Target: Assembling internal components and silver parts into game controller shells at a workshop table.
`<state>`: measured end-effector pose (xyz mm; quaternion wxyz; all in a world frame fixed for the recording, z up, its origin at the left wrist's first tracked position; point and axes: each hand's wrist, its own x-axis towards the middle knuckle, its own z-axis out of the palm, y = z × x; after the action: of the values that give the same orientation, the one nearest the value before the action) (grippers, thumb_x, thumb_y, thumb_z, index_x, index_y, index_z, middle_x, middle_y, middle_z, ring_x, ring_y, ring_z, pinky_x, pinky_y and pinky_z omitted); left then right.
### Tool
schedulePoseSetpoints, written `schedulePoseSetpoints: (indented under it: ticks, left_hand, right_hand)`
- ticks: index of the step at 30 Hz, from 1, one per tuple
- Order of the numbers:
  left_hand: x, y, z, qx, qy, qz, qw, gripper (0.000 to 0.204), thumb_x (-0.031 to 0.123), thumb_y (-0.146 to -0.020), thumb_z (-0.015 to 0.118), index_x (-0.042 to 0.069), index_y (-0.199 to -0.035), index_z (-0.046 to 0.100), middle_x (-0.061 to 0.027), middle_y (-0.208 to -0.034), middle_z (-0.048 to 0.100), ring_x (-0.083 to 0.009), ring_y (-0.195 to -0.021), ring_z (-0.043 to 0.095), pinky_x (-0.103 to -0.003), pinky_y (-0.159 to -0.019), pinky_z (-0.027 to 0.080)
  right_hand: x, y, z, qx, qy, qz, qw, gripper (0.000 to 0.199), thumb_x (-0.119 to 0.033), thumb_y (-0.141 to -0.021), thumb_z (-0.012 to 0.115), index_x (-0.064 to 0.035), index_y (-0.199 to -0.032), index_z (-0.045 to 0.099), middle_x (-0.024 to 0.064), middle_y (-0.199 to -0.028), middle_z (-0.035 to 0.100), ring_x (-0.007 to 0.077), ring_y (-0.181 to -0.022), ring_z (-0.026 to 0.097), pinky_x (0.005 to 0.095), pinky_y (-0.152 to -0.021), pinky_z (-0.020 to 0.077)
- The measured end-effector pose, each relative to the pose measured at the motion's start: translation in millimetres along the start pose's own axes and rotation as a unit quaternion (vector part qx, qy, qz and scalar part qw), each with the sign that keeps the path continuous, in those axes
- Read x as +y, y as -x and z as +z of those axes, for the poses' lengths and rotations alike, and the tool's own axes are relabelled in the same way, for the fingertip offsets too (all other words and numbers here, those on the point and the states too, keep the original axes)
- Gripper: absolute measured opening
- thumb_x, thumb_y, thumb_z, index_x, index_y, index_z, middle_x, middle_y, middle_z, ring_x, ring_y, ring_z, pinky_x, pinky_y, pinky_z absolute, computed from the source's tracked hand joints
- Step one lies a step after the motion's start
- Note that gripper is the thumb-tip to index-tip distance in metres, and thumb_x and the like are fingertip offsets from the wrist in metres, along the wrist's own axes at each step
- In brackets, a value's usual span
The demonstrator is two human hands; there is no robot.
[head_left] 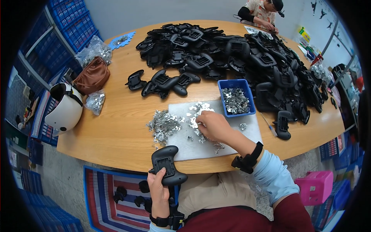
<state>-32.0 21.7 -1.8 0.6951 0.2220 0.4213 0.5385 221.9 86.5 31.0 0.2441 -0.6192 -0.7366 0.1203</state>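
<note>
My left hand (159,185) grips a black game controller shell (169,166) by its lower side, just off the table's near edge, its recessed middle facing up. Over the pale grey mat (247,133), my right hand (215,125) reaches down with fingers pinched together at a scatter of small shiny metal pieces (194,120). Whatever lies between those fingertips is hidden. To the left of that scatter is a denser pile of small metal parts (163,125), partly on the mat and partly on the wood. A blue bin (242,115) full of similar metal parts stands at the mat's far right corner.
A large heap of black controller shells (201,60) covers the table's far and right side. A pen-like tool (269,124) lies right of the mat. Along the left stand a white helmet (66,110), a brown bag (92,76) and plastic bags. Across the table a person (261,15) works.
</note>
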Motion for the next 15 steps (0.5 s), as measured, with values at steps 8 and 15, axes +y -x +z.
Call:
schedulePoseSetpoints:
  ticks: [8,15]
  left_hand:
    - [22.7,0.0,-27.4,0.105,0.046,0.064,0.991,0.035,0.0,-0.078,0.052,-0.002,-0.113,0.046,-0.0107,-0.1,0.056,-0.0185,-0.087,0.058,-0.029,-0.078,0.049]
    - [38.2,-3.9,-40.4,0.118,0.037,0.103,0.987,0.035,0.0,-0.078,0.054,-0.002,-0.112,0.046,-0.0113,-0.1,0.056,-0.0181,-0.087,0.058,-0.029,-0.078,0.05]
  right_hand:
    - [-24.7,-30.6,9.4,-0.063,-0.005,-0.037,0.997,0.013,-0.007,-0.071,0.057,-0.0031,-0.08,0.064,0.0139,-0.086,0.061,0.0318,-0.081,0.059,0.0406,-0.071,0.0482]
    - [-64.2,-30.8,43.2,-0.14,-0.069,-0.1,0.983,0.016,-0.006,-0.07,0.057,-0.0039,-0.083,0.064,0.0128,-0.088,0.061,0.0309,-0.083,0.059,0.0392,-0.072,0.0486]
